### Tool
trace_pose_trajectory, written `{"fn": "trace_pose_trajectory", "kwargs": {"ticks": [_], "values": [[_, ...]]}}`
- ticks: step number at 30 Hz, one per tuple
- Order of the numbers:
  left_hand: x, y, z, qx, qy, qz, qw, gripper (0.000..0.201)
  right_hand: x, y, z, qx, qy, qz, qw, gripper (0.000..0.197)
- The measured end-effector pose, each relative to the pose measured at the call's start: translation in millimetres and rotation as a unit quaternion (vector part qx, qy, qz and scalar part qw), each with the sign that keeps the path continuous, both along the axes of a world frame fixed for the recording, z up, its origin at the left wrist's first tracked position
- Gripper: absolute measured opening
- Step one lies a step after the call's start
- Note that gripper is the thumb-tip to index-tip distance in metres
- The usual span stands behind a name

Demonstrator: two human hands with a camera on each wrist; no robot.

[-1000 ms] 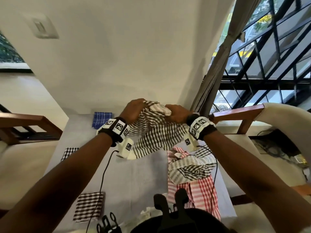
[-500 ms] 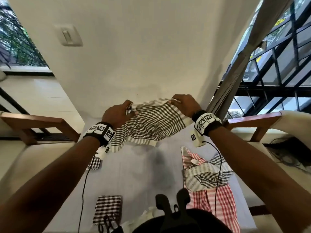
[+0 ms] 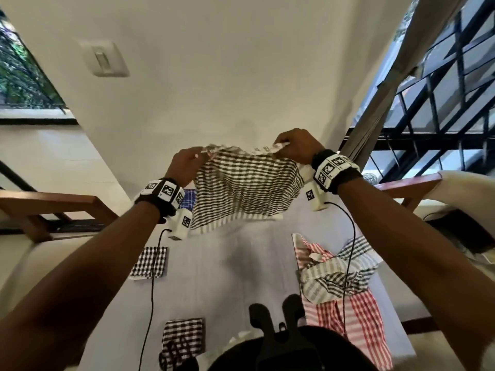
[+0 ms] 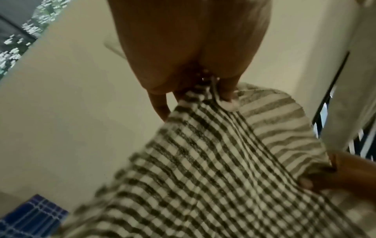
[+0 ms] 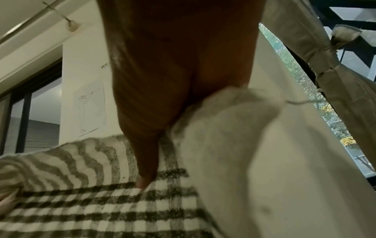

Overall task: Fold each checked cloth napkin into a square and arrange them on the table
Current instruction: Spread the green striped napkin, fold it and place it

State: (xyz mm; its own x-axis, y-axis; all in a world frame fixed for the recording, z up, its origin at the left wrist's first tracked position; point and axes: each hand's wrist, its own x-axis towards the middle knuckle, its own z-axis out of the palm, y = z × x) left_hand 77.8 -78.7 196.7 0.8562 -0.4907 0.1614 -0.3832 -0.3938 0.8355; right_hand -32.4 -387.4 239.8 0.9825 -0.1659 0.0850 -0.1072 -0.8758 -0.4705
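Nearest, at the table's (image 3: 241, 277) close edge, one folded black-checked napkin (image 3: 184, 335) lying flat as a square, partly hidden by dark gear at the bottom of the head view. To the right of it, a red-checked napkin (image 3: 359, 317) spread loose along the right side, with a crumpled grey-checked napkin (image 3: 334, 277) heaped on top. Farther out on the left, a second folded black-checked square (image 3: 150, 262), well apart from the first. Above mid-table, held up in the air and stretched between both hands, a grey-checked cloth (image 3: 246, 188) hanging down, its lower hem just over the table top. Left hand (image 3: 184, 167) pinching the upper left corner, thumb and fingers (image 4: 225, 90) closed on the bunched edge in the left wrist view. Right hand (image 3: 294, 145) pinching the upper right corner, fingers (image 5: 146, 169) curled down over the hem in the right wrist view. Behind the hanging cloth, at the far end, a folded blue-checked napkin (image 3: 188, 199), mostly hidden in the head view, plainer low in the left wrist view. Beyond that, a pale wall with a switch plate (image 3: 103, 58), and a tied-back curtain (image 3: 396, 76) beside a barred window at right.
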Motion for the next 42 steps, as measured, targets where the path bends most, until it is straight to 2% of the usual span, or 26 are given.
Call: {"fn": "trace_pose_trajectory", "kwargs": {"ticks": [3, 7, 11, 15, 17, 18, 20, 21, 23, 25, 28, 30, 33, 36, 39, 42], "values": [[6, 1, 5, -0.083, 0.02, 0.064, 0.994, 0.018, 5, -9, -4, -0.059, 0.062, -0.028, 0.996, 0.032], [13, 11, 15, 0.002, -0.055, 0.067, 0.996, 0.02, 3, -22, -5, -0.091, 0.094, -0.044, 0.99, 0.031], [21, 19, 25, 0.017, 0.0, 0.099, 0.995, 0.033, 0, -25, -2, -0.065, 0.047, -0.061, 0.995, 0.032], [25, 18, 33, 0.007, 0.082, 0.057, 0.995, 0.03, 0, -20, 3, -0.037, -0.041, -0.067, 0.996, 0.033], [20, 17, 35, -0.004, 0.086, 0.024, 0.996, 0.024, 0, -17, 5, -0.027, -0.07, -0.068, 0.995, 0.034], [18, 16, 35, 0.003, 0.082, 0.014, 0.996, 0.033, 0, -17, 6, -0.02, -0.079, -0.068, 0.994, 0.035], [12, 20, 36, 0.067, 0.026, 0.003, 0.997, 0.05, -2, -16, 8, -0.013, -0.09, -0.066, 0.994, 0.035], [11, 21, 35, 0.08, -0.014, 0.008, 0.997, 0.048, -2, -16, 8, -0.013, -0.094, -0.066, 0.993, 0.034], [11, 24, 34, 0.075, -0.052, 0.028, 0.995, 0.026, -5, -17, 8, -0.02, -0.097, -0.068, 0.993, 0.032], [12, 28, 36, 0.063, -0.056, 0.032, 0.996, 0.003, -6, -21, 7, -0.023, -0.092, -0.067, 0.993, 0.03], [18, 37, 39, 0.105, -0.107, 0.026, 0.988, 0.008, -5, -26, 7, -0.022, -0.079, -0.058, 0.995, 0.027], [20, 40, 46, 0.108, -0.123, 0.04, 0.986, 0.018, -6, -26, 8, -0.024, -0.084, -0.063, 0.994, 0.025], [20, 43, 49, 0.09, -0.154, 0.052, 0.983, 0.022, -11, -26, 4, -0.045, -0.102, -0.076, 0.991, 0.025], [15, 49, 49, 0.085, -0.152, 0.039, 0.984, 0.021, -22, -25, -6, -0.061, -0.114, -0.087, 0.988, 0.025], [8, 59, 46, 0.099, -0.143, -0.013, 0.985, 0.015, -37, -24, -14, -0.048, -0.133, -0.098, 0.985, 0.022], [-9, 73, 48, 0.107, -0.136, -0.03, 0.984, 0.022, -59, -16, -21, -0.027, -0.165, -0.095, 0.981, 0.02]]}}
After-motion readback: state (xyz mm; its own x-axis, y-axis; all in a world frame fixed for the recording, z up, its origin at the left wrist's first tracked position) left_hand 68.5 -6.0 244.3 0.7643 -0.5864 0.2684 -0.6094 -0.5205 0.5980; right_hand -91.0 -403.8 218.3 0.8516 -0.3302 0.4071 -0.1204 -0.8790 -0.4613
